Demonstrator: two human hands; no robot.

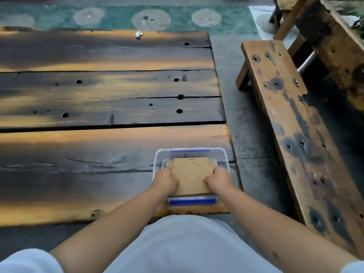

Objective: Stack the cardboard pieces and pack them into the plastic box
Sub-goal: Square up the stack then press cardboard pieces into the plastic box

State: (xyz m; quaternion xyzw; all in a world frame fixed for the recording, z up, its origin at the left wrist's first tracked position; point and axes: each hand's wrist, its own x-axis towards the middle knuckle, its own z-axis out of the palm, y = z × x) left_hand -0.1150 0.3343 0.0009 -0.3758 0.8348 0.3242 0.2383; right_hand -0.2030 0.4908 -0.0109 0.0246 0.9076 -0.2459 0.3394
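A clear plastic box (223,155) with blue clips stands at the near right corner of the dark wooden table (98,150). A stack of brown cardboard pieces (190,175) with cut-out lines lies in the box opening, slightly tilted. My left hand (165,181) grips the stack's left edge and my right hand (217,179) grips its right edge. The lower pieces of the stack are hidden under the top one.
A small white crumpled scrap (138,34) lies at the table's far edge. A worn wooden bench (291,115) runs along the right, across a strip of grey floor. A green patterned mat (126,18) lies beyond the table.
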